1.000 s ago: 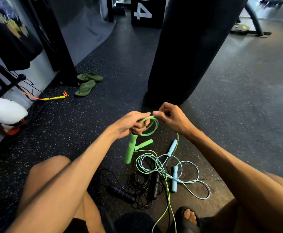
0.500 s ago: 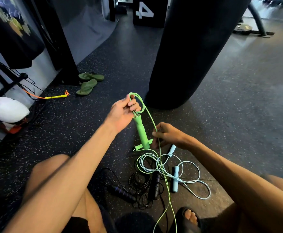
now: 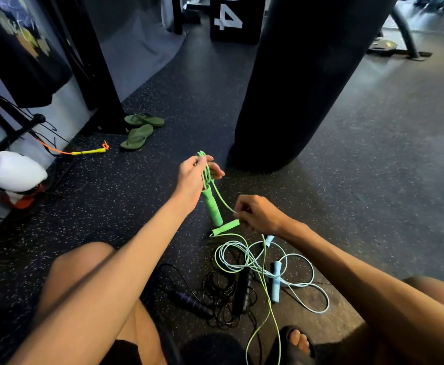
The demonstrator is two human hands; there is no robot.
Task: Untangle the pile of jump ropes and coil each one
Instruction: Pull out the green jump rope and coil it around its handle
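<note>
**Green rope mid-coil above the tangled pile**

Since half a second earlier, the left hand (image 3: pixel 193 175) had stayed raised with little change, while the right hand (image 3: pixel 257 213) had slid slightly down and rightward along the cord. The left hand was clenched around several loops of the green rope (image 3: pixel 222 198), with one green handle (image 3: pixel 211 206) hanging below its palm. The right hand pinched the free green cord just above the second green handle (image 3: pixel 225 227), which lay on the floor (image 3: pixel 136 206).

Green cord ran on through the pile, crossed with the pale blue rope (image 3: pixel 300 285) and beside the black rope (image 3: pixel 221 288). Judged from its drape, the cord was light, limp and probably smooth, so loops could slip unless pinched firmly; the foam-like handles offered the surest hold. A hard pull risked dragging the blue rope along.

Room lay open to the right; the punching bag (image 3: pixel 302 88) stood close ahead, the person's knees flanked the pile, and a sandalled foot (image 3: pixel 298 341) lay just beside the trailing cord.
</note>
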